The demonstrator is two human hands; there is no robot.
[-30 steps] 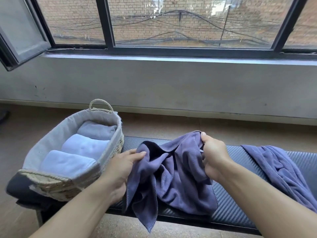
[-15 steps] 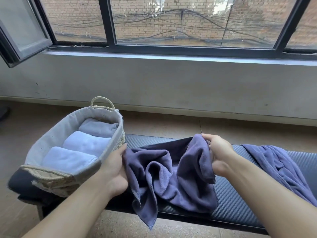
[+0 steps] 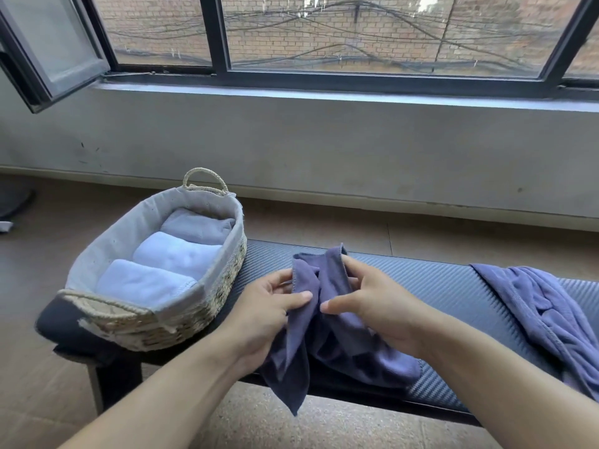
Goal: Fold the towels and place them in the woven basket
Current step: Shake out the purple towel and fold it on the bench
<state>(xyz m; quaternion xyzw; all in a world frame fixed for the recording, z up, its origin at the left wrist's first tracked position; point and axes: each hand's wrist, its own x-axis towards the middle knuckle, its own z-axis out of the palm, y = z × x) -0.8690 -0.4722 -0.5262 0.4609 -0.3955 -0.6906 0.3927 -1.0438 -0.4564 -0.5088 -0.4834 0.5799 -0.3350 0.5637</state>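
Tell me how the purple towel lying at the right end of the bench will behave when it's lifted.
The spare purple towel will probably be floppy: it lies rumpled in loose folds and spills over the bench edge. It seems light and thin, so it should sag from wherever it is gripped. Its soft nap likely resists slipping.

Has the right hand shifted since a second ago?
Yes. The right hand has come in leftward along the bench, meeting the left hand on the purple towel.

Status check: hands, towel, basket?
Left hand and right hand both pinch purple towel, unfolded. Basket holds three folded towels. Second purple towel waits on bench. Nothing blocking.
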